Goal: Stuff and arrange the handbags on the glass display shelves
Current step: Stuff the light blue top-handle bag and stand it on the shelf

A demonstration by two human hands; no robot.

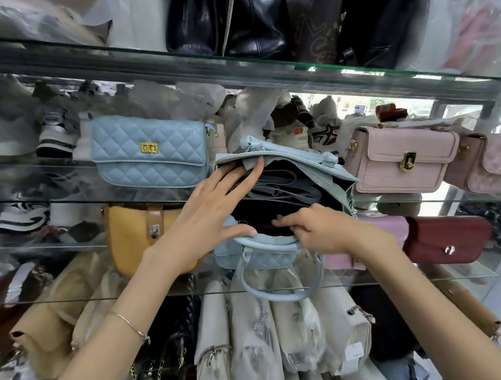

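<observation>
Matt quilted leather-look handbag [263,259]; smooth, glossy glass shelf [143,63].

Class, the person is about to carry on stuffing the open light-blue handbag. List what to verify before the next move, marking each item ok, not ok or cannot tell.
1. Light-blue handbag unzipped: ok, mouth gapes wide.
2. Left hand spreading the mouth: ok, fingers on the far rim, thumb on the near rim.
3. Right hand holding the near rim: ok, pinches the zipper edge.
4. Inside stuffed enough: cannot tell; dark, with a grey strap showing.
5. Bag seated on the glass shelf: cannot tell.
6. Handle free: ok, hangs down across the shelf edge.
</observation>
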